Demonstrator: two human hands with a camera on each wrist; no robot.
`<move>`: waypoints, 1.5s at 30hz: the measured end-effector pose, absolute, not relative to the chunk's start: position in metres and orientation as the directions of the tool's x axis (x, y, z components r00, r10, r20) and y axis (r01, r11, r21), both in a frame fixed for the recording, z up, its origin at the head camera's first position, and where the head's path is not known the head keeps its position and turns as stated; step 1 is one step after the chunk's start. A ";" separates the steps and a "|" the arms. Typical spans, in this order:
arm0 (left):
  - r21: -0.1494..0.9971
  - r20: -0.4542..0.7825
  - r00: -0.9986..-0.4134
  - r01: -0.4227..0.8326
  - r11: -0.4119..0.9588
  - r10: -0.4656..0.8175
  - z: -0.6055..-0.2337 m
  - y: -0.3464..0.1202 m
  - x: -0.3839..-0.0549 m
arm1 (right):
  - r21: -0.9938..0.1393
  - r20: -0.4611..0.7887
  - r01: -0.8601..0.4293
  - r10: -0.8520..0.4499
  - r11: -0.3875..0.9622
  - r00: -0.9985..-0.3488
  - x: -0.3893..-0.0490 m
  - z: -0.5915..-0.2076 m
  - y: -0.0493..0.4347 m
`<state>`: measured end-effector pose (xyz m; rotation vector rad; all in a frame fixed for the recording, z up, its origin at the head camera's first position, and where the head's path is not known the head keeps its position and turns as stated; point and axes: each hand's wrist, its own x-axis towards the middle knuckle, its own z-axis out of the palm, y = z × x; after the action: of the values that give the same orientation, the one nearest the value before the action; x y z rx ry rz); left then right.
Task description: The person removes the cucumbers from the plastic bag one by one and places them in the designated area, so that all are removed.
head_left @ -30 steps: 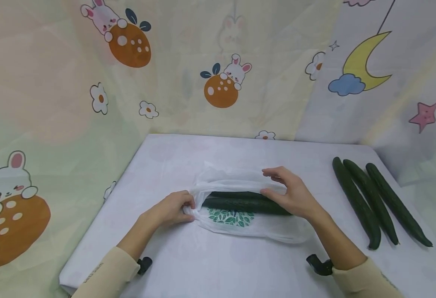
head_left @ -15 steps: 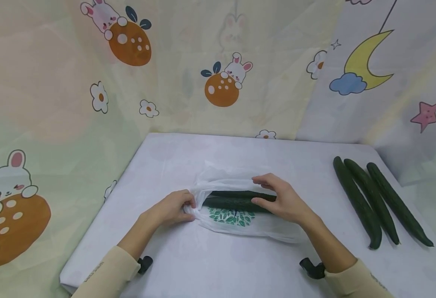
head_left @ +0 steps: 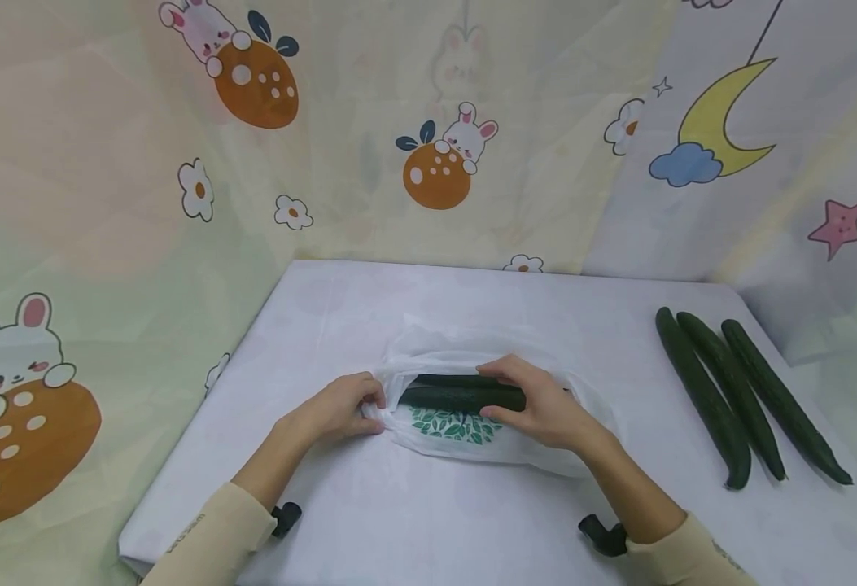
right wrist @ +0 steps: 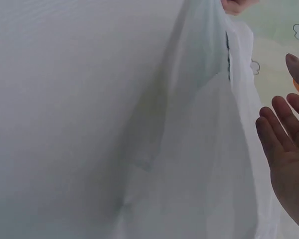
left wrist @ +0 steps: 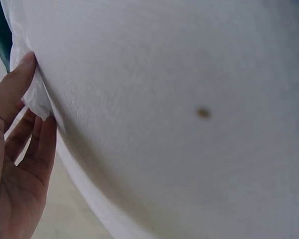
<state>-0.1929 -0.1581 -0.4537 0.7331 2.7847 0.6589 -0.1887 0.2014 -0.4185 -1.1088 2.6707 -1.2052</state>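
A white plastic bag (head_left: 439, 448) with a green leaf print lies on the table, its long opening facing up. Inside, two dark green cucumbers (head_left: 457, 399) lie side by side. My left hand (head_left: 343, 404) pinches the bag's left end; in the left wrist view a bunched bit of bag (left wrist: 37, 102) sits between thumb and fingers. Over the cucumbers' right part spreads my right hand (head_left: 545, 407), its fingers at the far side and thumb at the near side. The right wrist view shows this hand (right wrist: 294, 154) with loosely extended fingers above the bag (right wrist: 204, 164).
Three more cucumbers (head_left: 702, 399) lie lengthwise on the right side of the white-covered table (head_left: 399, 521). Behind it and at both sides hangs a printed cloth backdrop (head_left: 355, 98). A black wrist mount (head_left: 602, 535) sticks out from the right cuff.
My right hand has moved left and slightly down along the cucumbers, lower onto them. My left hand stays at the bag's left end. The bag and cucumbers look still.
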 end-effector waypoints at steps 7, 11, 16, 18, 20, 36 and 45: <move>0.462 -0.059 -0.861 0.426 0.778 0.506 -0.454 -0.159 -0.193 | -0.649 0.209 -0.581 -0.619 0.492 -0.757 -0.189 -0.430 0.202; 0.463 -0.061 -0.860 0.425 0.778 0.506 -0.454 -0.159 -0.193 | -0.643 0.179 -0.562 -0.612 0.520 -0.770 -0.190 -0.436 0.203; 0.465 -0.060 -0.860 0.426 0.777 0.507 -0.455 -0.160 -0.193 | -0.625 0.153 -0.552 -0.607 0.552 -0.780 -0.192 -0.441 0.205; 0.466 -0.056 -0.860 0.427 0.775 0.508 -0.455 -0.161 -0.193 | -0.621 0.135 -0.543 -0.605 0.565 -0.785 -0.193 -0.441 0.205; 0.469 -0.054 -0.860 0.427 0.774 0.507 -0.455 -0.161 -0.193 | -0.623 0.109 -0.525 -0.601 0.580 -0.792 -0.194 -0.441 0.205; 0.462 -0.050 -0.859 0.433 0.774 0.510 -0.454 -0.161 -0.192 | -0.565 0.027 -0.484 -0.572 0.668 -0.820 -0.199 -0.447 0.206; 0.464 -0.059 -0.863 0.422 0.779 0.502 -0.451 -0.159 -0.191 | -0.530 0.019 -0.498 -0.578 0.687 -0.816 -0.201 -0.448 0.199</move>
<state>-0.1911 -0.1592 -0.4512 0.7311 2.7919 0.6645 -0.2015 0.1989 -0.4481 -0.8816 2.7460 -0.7959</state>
